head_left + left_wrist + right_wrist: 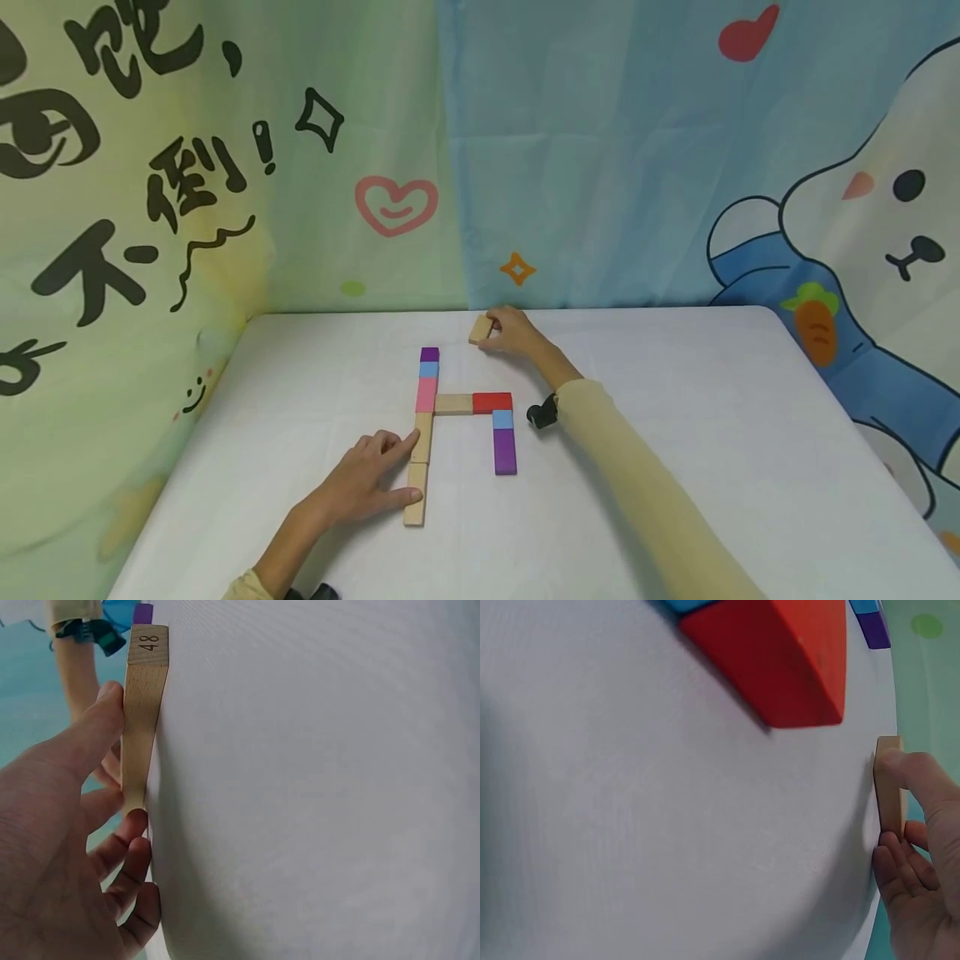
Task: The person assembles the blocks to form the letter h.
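Note:
On the white table, my left hand (pixel 356 483) rests beside a column of blocks. Its index fingertip touches one plain wooden block (pixel 422 442); the thumb lies on the nearer wooden block (pixel 415 510), marked 48 (pixel 148 646) in the left wrist view. Farther up that column are a pink block (pixel 426 395), a light blue one (pixel 428 369) and a purple one (pixel 429 354). Near the table's far edge my right hand (pixel 517 333) pinches another plain wooden block (pixel 478 331) between thumb and fingers, right of the column's far end.
From the column a wooden block (pixel 453 405) runs right to a red block (pixel 492 402). A light blue block (pixel 502 419) and a purple block (pixel 506 452) lead from it towards me. A printed curtain (pixel 600 167) hangs behind the table (pixel 675 500).

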### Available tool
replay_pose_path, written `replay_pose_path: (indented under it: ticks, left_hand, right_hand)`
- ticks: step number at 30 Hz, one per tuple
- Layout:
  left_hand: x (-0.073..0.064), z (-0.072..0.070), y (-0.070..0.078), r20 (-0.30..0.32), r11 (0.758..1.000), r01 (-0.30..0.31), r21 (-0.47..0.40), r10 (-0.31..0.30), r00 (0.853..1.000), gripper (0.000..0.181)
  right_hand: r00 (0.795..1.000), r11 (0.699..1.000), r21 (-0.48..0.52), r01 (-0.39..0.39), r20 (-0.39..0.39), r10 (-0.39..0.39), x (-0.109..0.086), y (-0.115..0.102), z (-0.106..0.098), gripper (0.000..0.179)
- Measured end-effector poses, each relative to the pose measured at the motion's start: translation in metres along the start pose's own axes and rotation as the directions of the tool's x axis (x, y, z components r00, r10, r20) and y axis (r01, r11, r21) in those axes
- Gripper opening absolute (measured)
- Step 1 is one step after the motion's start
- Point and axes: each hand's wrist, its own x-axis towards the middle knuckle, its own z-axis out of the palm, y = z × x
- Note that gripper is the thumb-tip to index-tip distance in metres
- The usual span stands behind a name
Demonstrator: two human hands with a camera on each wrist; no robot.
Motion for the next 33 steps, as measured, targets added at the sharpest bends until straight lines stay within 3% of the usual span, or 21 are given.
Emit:
replay_pose_path:
  ticks: [10,33]
  left_hand:
    - [-0.001,-0.002,0.000,0.006,1.000,0.003,0.006,-0.003,1.000,0.083]
    - [-0.001,-0.005,0.004,0.009,1.000,0.000,-0.001,0.000,1.000,0.082]
  right_hand:
    - [1.000,1.000,-0.001,0.013,-0.013,-0.013,-0.001,0.000,0.001,0.065]
    - [0.998,0.999,-0.006,-0.052,0.022,0.052,-0.005,0.003,-0.010,0.062]
